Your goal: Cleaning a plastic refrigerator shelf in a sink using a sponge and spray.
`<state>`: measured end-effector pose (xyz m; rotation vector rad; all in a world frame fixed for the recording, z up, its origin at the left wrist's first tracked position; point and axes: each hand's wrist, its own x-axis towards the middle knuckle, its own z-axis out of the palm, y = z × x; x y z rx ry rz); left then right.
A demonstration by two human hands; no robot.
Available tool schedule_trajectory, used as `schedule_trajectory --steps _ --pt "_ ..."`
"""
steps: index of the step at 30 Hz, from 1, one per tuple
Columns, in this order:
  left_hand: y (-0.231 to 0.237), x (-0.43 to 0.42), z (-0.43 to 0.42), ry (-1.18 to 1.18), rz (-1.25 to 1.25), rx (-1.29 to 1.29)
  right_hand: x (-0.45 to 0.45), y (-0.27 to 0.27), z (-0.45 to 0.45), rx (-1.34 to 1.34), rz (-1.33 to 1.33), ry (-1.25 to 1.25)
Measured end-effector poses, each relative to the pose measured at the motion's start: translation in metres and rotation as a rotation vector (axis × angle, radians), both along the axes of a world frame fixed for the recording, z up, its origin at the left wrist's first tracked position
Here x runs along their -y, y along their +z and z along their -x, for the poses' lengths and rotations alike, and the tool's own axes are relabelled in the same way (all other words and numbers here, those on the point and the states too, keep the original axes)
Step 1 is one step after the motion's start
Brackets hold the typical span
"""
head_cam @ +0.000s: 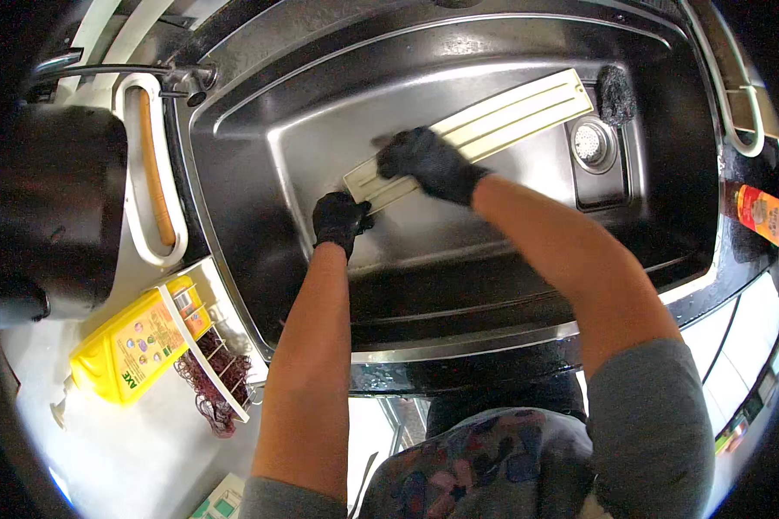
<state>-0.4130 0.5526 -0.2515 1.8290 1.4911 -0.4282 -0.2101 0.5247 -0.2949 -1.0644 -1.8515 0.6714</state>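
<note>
A long cream-white plastic panel (519,117) with raised ribs lies slantwise across the black sink basin (467,243). My left hand (339,220), in a black glove, grips the panel's lower left corner, with the thumb near its edge. Also gloved in black, my right hand (428,162) rests across the panel's face, fingers curled down. A brownish blur shows at its fingertips; whether the hand holds something there is hidden. Beyond the panel's upper right end sit a dark mesh scourer (617,95) and the drain strainer (591,143).
A faucet (191,84) stands at the upper left, beside a white oblong holder (162,243) with an orange-brown stick. Left of the sink, a white wire rack (195,350) holds a yellow AXE bottle (126,347) and reddish netting (211,389). An orange-labelled bottle (759,211) stands right.
</note>
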Motion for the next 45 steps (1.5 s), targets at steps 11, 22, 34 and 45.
schedule_trajectory --steps 11,22,34,45 --pt "-0.008 0.002 0.0 0.259 0.06 0.126 0.012 -0.009 -0.009 0.198 -0.077 -0.421" --pt "-0.04 0.0 0.033 -0.043 -0.049 0.229 0.028 0.011 -0.127 0.522 0.138 -0.234" --pt "-0.044 0.004 0.035 0.45 0.036 0.254 0.06 0.075 -0.213 -0.402 0.439 -0.697" --pt "-0.01 0.035 -0.017 0.48 -0.307 -0.095 0.102 0.13 -0.116 0.548 0.352 -0.169"
